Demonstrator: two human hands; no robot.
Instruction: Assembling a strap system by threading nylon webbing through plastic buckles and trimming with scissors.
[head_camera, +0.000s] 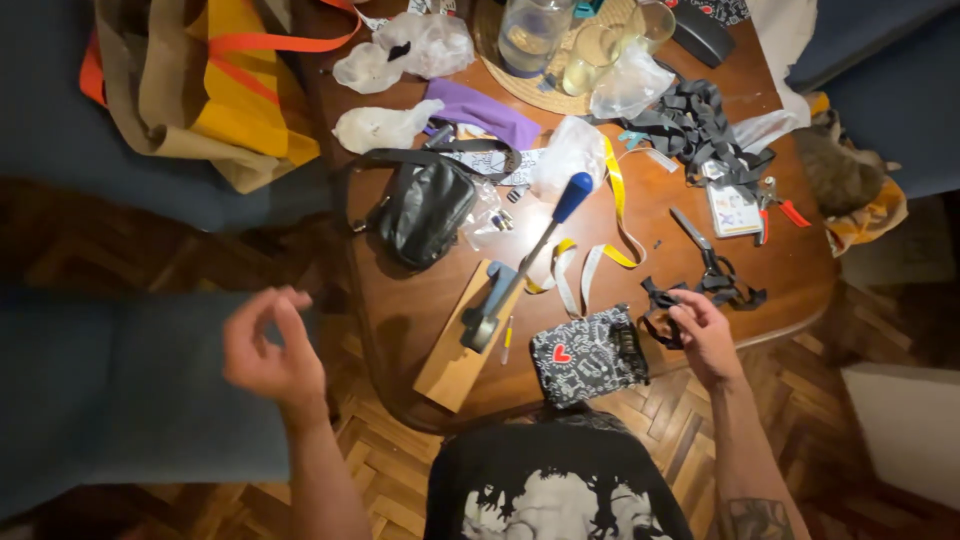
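Head view, looking down over a dark printed shirt (560, 490) at a round wooden table (420, 310) on parquet floor; left hand (270, 345) raised off the table's left edge, above a blue-grey cushion (110, 390), thumb and forefinger curled toward each other with nothing visible between them; right hand (700, 335) at the table's near right edge, fingers pinched on a piece of black webbing strap (662, 305) that lies on the wood; just left of that hand, a small black patterned pouch (588, 355) with a red heart, flat on the table near its front edge; left of the pouch, a hand press (500, 300) with a blue-knobbed lever, mounted on a wooden block (455, 360); a slim pen-like tool (507, 340) beside the block; behind the strap, scissors (700, 245) and further black webbing; a yellow and white ribbon (600, 250) loops across the middle; a black bag (425, 210) lies left of centre; farther back, a purple cloth (480, 110), clear plastic bags (410, 50), a tangle of black straps (690, 125), red-handled pliers (775, 205), a woven mat (545, 90) bearing a glass jug (530, 35) and glasses; at far left, a yellow and tan tote bag (210, 90)
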